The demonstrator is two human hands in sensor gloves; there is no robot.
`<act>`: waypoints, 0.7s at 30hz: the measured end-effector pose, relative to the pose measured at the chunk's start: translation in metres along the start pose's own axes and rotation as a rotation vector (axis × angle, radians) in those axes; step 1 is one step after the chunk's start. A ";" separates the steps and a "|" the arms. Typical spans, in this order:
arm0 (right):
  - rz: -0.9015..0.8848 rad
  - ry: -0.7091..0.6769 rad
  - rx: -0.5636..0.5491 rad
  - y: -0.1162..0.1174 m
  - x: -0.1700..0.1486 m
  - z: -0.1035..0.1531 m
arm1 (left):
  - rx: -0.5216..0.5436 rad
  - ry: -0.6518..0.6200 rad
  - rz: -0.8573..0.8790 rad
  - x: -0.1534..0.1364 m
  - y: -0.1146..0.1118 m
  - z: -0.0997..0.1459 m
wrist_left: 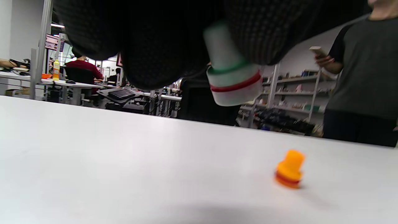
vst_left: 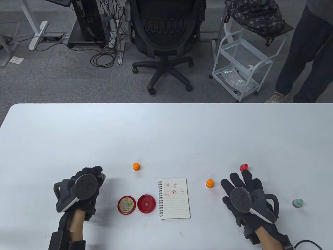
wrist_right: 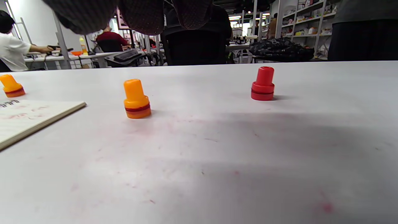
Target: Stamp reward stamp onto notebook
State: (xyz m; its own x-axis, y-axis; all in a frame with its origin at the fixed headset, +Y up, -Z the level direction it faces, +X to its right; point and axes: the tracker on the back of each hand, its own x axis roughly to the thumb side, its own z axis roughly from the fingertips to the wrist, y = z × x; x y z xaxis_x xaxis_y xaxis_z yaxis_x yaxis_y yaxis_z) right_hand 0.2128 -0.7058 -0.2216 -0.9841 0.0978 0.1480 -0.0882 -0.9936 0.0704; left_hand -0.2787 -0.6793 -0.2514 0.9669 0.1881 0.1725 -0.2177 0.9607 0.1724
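A small spiral notebook (vst_left: 174, 198) lies open at table centre with several red stamp marks on its upper lines; its corner shows in the right wrist view (wrist_right: 28, 119). My left hand (vst_left: 89, 179) grips a white-and-green stamp (wrist_left: 231, 73) with a red ring and holds it above the table, left of the ink pad. My right hand (vst_left: 240, 185) is spread flat and empty over the table, right of the notebook. An open red ink pad (vst_left: 146, 204) and its lid (vst_left: 126, 205) lie just left of the notebook.
Loose stamps stand on the table: an orange one (vst_left: 136, 166) behind the ink pad, another orange one (vst_left: 209, 183) (wrist_right: 136, 99) beside my right hand, a red one (vst_left: 244, 167) (wrist_right: 263, 84) past my right fingertips, a teal one (vst_left: 297, 203) at right. A person (vst_left: 304, 52) stands beyond the table.
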 end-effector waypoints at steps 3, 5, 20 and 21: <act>-0.073 -0.030 -0.044 -0.009 0.009 0.001 | 0.065 -0.066 0.118 0.030 0.008 0.009; -0.156 -0.058 -0.079 -0.018 0.018 0.001 | 0.063 -0.145 0.187 0.050 0.008 0.011; -0.763 -0.222 -0.158 -0.008 0.081 -0.014 | 0.112 -0.462 0.602 0.152 -0.043 0.021; -0.792 -0.228 -0.094 -0.002 0.082 -0.014 | 0.070 -0.483 0.599 0.156 -0.048 0.023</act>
State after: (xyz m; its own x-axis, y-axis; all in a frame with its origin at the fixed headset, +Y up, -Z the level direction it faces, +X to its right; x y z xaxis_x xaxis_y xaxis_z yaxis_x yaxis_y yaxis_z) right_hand 0.1306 -0.6961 -0.2233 -0.5710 0.7694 0.2865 -0.7642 -0.6256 0.1569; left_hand -0.1208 -0.7003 -0.2108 0.5200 0.5463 0.6567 -0.7086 0.7051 -0.0254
